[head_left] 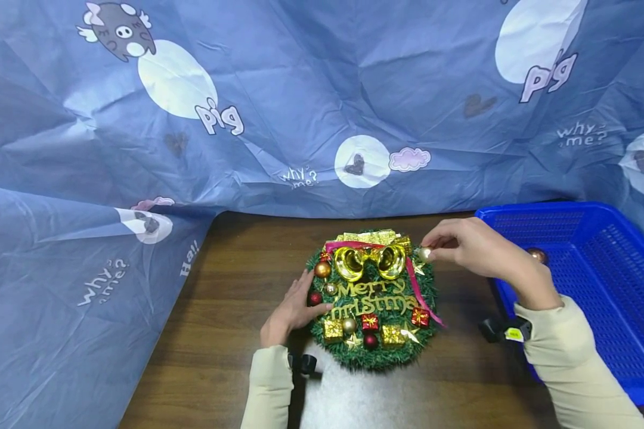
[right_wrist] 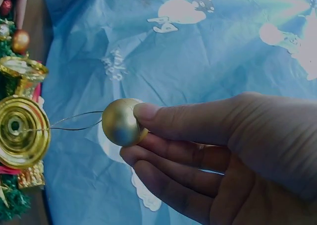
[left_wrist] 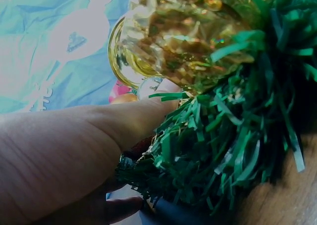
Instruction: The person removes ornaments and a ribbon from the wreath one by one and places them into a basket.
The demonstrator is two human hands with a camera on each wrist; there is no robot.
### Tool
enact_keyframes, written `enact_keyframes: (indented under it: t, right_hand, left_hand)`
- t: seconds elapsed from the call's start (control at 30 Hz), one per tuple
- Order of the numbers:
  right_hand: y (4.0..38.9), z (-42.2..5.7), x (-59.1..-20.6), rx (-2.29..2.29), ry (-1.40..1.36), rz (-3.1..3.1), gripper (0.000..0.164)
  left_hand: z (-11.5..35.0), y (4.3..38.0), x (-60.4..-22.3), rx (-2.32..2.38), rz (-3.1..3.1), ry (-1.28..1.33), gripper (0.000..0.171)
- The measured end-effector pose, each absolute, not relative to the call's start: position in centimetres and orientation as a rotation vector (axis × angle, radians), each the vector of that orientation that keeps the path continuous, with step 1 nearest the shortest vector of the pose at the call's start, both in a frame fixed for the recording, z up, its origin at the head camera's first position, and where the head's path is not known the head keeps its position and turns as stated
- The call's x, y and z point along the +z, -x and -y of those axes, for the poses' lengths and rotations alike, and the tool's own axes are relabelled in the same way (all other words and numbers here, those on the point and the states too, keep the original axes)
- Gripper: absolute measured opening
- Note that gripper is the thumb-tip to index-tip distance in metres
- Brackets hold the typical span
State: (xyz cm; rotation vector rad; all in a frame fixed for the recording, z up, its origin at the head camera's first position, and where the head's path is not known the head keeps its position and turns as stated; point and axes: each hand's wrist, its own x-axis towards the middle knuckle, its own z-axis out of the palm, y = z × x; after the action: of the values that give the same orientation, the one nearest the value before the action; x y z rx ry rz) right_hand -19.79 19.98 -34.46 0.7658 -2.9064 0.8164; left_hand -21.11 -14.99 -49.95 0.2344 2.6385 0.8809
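At the left edge of the wreath [head_left: 372, 361], the left hand [head_left: 291, 308] is laid with its fingers straight along the rim and its thumb over the lettering [head_left: 372, 305]; no tight grip is shown. If that light hold were eased, the wreath could be dragged sideways, and the lettering might be bent if it were pressed harder. At the wreath's upper right edge, beside a star [head_left: 418, 267], a gold ball [right_wrist: 119, 122] is pinched between thumb and fingertips by the right hand [head_left: 464, 247]. Since the ball looks smooth, it could be lost from the pinch and rolled away; its thin cord loop [right_wrist: 74, 129], stretched toward a bell [right_wrist: 22, 131], could be snagged there. Whether the cord is fastened cannot be told.

The wreath is borne by a brown wood-grain table [head_left: 231, 286], brightened by glare just in front of it. Left of and behind it, a creased blue cloth [head_left: 300, 89] is hung, printed with pigs and words. To its right, a blue basket [head_left: 547, 208] is set, with a brownish ball [head_left: 536, 255] inside.
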Motion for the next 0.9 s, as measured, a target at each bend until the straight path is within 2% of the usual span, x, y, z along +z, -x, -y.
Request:
enact_keyframes:
  t: [0.9]
  right_hand:
    - [19.4,-24.1,-33.9,0.741,-0.566,2.846,0.012]
  left_hand:
    - [14.9,21.1,-49.9,0.887,-2.632,-0.228,0.093]
